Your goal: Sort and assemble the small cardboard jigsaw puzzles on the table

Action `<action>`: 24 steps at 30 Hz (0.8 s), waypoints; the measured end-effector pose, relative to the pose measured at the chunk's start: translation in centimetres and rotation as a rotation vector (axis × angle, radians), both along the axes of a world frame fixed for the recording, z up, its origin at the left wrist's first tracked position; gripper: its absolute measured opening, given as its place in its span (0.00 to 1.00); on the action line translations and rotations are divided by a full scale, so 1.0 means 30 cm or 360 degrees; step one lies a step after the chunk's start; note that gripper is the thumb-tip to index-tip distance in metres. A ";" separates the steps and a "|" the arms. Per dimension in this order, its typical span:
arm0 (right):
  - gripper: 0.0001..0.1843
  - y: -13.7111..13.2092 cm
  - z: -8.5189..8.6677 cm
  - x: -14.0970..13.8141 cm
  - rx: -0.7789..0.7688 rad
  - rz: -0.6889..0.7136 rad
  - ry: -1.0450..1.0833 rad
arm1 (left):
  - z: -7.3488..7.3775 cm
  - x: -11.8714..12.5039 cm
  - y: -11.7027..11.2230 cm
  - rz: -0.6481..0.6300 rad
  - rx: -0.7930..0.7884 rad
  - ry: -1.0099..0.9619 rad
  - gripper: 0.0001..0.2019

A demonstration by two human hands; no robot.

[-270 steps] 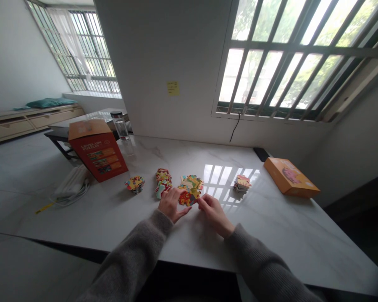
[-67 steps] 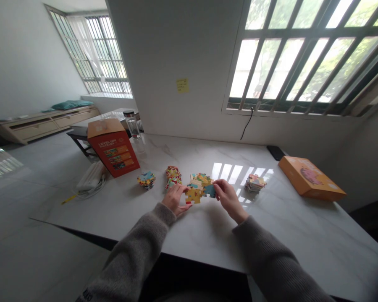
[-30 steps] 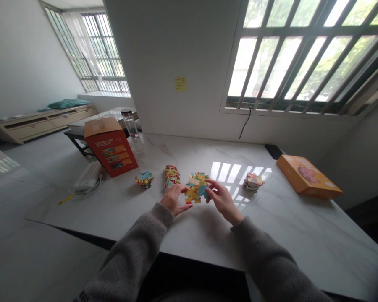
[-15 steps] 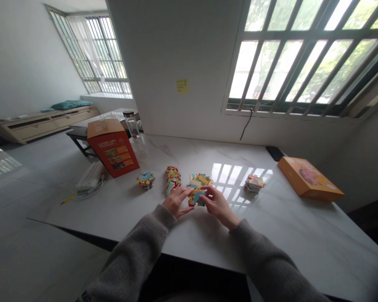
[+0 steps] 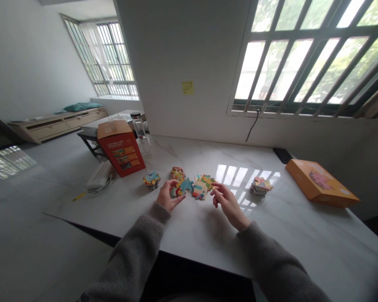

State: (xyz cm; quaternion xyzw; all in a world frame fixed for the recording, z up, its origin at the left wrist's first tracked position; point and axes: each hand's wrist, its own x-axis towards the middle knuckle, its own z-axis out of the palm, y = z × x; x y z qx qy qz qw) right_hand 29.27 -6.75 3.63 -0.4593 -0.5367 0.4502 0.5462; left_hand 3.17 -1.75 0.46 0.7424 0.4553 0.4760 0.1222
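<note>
Between the thumb and fingers of my left hand (image 5: 167, 197) is a small stack of blue and yellow jigsaw puzzle pieces (image 5: 185, 186). It is held just in front of a red and green puzzle pile (image 5: 177, 172), which it partly hides. My right hand (image 5: 226, 202) has its fingers apart and bent, with nothing in them. Its fingertips are by the right edge of a loose pile of puzzle pieces (image 5: 200, 191), greenish and cream on top. I cannot tell whether they touch it.
A stack of puzzle pieces (image 5: 151, 180) stands at left, another stack (image 5: 261, 186) at right. A red puzzle box (image 5: 123, 153), a glass bottle (image 5: 140, 128) and a white power strip (image 5: 99, 178) are at far left. An orange box (image 5: 321, 182) and a black phone (image 5: 282, 155) lie right.
My left hand has moved left with the blue and yellow pieces, away from the loose pile. My right hand has let go of them and drawn right. The view has shifted slightly.
</note>
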 end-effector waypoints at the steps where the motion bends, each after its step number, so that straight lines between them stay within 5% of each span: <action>1: 0.20 -0.001 0.000 0.002 0.0012 -0.0019 -0.0004 | 0.000 -0.039 0.016 0.0101 0.0015 -0.0053 0.27; 6: 0.19 -0.013 0.013 -0.010 0.0087 -0.0007 -0.0054 | 0.006 -0.250 0.095 0.0750 0.0174 -0.0144 0.24; 9: 0.18 -0.014 0.018 -0.016 0.0104 -0.0010 -0.0071 | 0.008 -0.344 0.131 0.0890 0.0194 -0.0128 0.26; 17: 0.18 -0.008 0.004 -0.012 0.0081 -0.0051 -0.0074 | -0.025 -0.446 0.216 0.0567 -0.0377 -0.0447 0.25; 24: 0.19 -0.010 0.008 -0.016 0.0066 -0.0051 -0.0083 | -0.036 -0.424 0.200 0.0538 -0.0371 -0.0156 0.32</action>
